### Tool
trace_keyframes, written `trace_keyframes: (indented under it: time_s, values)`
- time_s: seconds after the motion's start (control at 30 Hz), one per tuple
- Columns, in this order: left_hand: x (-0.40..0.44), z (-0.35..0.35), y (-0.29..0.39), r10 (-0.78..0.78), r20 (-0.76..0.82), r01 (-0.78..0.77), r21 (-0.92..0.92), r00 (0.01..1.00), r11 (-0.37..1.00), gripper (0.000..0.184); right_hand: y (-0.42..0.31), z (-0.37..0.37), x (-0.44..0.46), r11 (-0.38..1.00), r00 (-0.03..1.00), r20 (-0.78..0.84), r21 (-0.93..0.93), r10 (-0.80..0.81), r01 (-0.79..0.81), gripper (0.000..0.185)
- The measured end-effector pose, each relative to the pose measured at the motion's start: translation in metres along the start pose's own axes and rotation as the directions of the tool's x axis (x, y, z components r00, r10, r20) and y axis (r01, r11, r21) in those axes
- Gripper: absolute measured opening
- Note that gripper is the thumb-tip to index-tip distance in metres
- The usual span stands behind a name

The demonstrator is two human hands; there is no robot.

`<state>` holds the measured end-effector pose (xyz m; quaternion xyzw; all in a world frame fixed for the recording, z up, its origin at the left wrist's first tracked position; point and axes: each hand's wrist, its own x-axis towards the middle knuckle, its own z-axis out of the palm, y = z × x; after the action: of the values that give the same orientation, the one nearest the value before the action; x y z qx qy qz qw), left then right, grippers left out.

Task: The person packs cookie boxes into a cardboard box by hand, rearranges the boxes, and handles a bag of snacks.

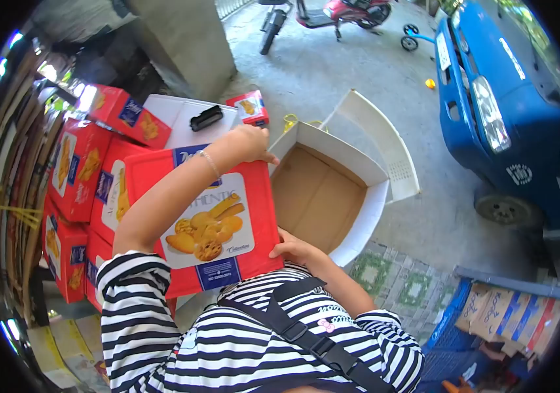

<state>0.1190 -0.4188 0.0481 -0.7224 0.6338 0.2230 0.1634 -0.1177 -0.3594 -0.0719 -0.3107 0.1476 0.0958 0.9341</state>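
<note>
My left hand (252, 143) reaches across the top of a large red cookie box (211, 229) with its fingers bent over the far right corner. Lower down, my right hand (291, 249) grips the near right corner, thumb on the lid. The box is tilted in front of my striped shirt, and its lid shows cookies and blue labels. Just right of it stands a white carton (319, 190), open and bare inside, with brown cardboard at its bottom. The undersides of both hands are hidden.
More red cookie boxes (82, 170) are stacked at the left, beside bundled cardboard (5, 190). A black object (206, 118) and a small red box (250, 108) lie behind. A white lid (385, 147), a blue vehicle (509, 111) and a blue crate (450, 340) are at the right.
</note>
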Motion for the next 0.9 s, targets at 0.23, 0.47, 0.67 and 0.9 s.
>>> trace_keyframes:
  time_s: [0.23, 0.47, 0.67, 0.9]
  values:
    - [0.105, 0.009, 0.111, 0.315, 0.042, -0.317, 0.065, 0.948, 0.946, 0.074, 0.023, -0.051, -0.059, 0.948, 0.965, -0.258, 0.293, -0.049, 0.127, 0.079]
    - [0.153, 0.064, 0.194, 0.508, -0.193, -0.53, -0.085, 0.84, 0.844, 0.041, 0.038, -0.048, -0.079, 0.977, 0.57, -0.821, 0.141, 0.024, 0.161, 0.093]
    - [0.171, 0.116, 0.174, 0.495, -0.401, -0.621, -0.302, 0.771, 0.723, 0.035, 0.068, -0.076, -0.076, 0.994, 0.314, -0.944, -0.095, -0.104, 0.046, 0.101]
    - [0.172, 0.131, 0.145, 0.371, -0.543, -0.551, -0.213, 0.753, 0.807, 0.036, 0.039, -0.105, -0.076, 0.982, 0.534, -0.841, -0.162, -0.088, -0.092, 0.097]
